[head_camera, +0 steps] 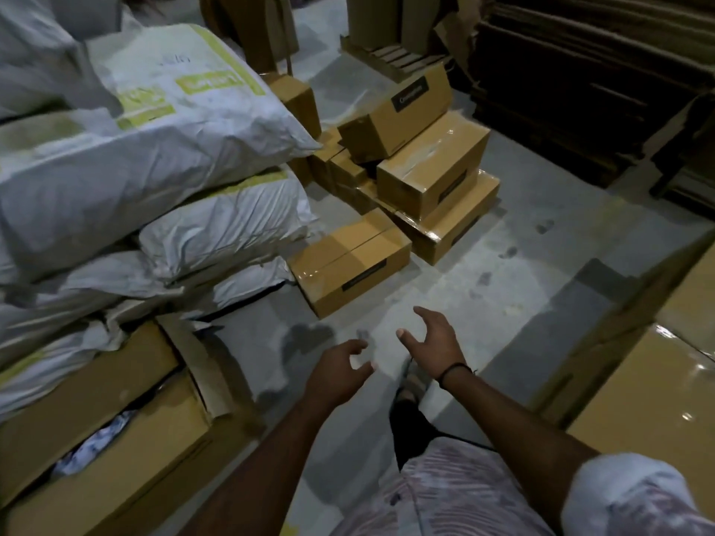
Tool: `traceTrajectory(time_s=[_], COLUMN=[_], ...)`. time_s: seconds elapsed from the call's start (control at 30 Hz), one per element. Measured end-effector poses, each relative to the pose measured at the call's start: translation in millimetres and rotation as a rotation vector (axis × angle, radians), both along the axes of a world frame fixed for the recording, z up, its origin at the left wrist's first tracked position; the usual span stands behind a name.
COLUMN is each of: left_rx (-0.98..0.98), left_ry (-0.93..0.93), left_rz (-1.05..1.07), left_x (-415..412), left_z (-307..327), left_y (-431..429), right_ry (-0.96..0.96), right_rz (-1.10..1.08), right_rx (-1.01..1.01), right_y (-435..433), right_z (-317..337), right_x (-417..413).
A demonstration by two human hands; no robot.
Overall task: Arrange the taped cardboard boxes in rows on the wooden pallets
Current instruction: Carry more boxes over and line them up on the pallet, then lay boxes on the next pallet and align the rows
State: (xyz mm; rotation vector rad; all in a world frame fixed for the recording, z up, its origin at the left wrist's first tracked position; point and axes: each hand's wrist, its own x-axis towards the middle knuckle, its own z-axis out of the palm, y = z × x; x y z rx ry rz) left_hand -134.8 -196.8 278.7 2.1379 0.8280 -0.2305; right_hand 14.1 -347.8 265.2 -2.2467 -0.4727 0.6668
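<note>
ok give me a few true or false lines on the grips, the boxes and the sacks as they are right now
1. The left grip and the right grip both hold nothing. True.
2. The right grip wears a glove. False: it is a bare hand with a dark band at the wrist.
3. White sacks are stacked to the left of the cardboard boxes. True.
4. A taped box rests on top of the sacks. False: none does; the nearest taped box lies on the floor beside them.
5. The dark-labelled box on top of the pile sits tilted. True.
</note>
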Motion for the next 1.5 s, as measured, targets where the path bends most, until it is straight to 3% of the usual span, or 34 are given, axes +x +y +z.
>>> traceTrajectory(time_s=[0.27, 0.47, 0.77, 1.03, 1.2, 1.33, 1.5], left_rx=[0.001, -0.004, -0.004, -0.064, 0.005, 0.17, 0.411], left_ry=[0.145, 0.145, 0.205, 0.314, 0.411, 0.448, 0.177], left_rz=[0.005, 0.0, -0.148, -0.376, -0.527, -0.679, -0.778], left_x=[109.9, 204.7, 278.5, 346.0, 404.1, 453.2, 505.6], left_z=[-3.6, 0.8, -19.0, -61.0, -133.7, -233.9, -394.1], left_y=[86.0, 145.2, 228.4, 349.9, 429.5, 472.2, 503.9], right_ry=[0.252, 0.223, 0.264, 0.351, 0.422, 0.475, 0.443], right_rz=[-0.175, -0.08, -0.067, -0.352, -0.557, -0.649, -0.624], right_rx=[0.038, -0.015, -0.111, -0.191, -0.203, -0.229, -0.277], right_y=[94.3, 155.6, 222.5, 301.8, 362.4, 398.2, 437.6], right_z=[-20.8, -28.7, -51.9, -79.2, -136.0, -235.7, -396.3], right_x=[116.9, 202.1, 255.9, 285.6, 294.8, 314.0, 342.6])
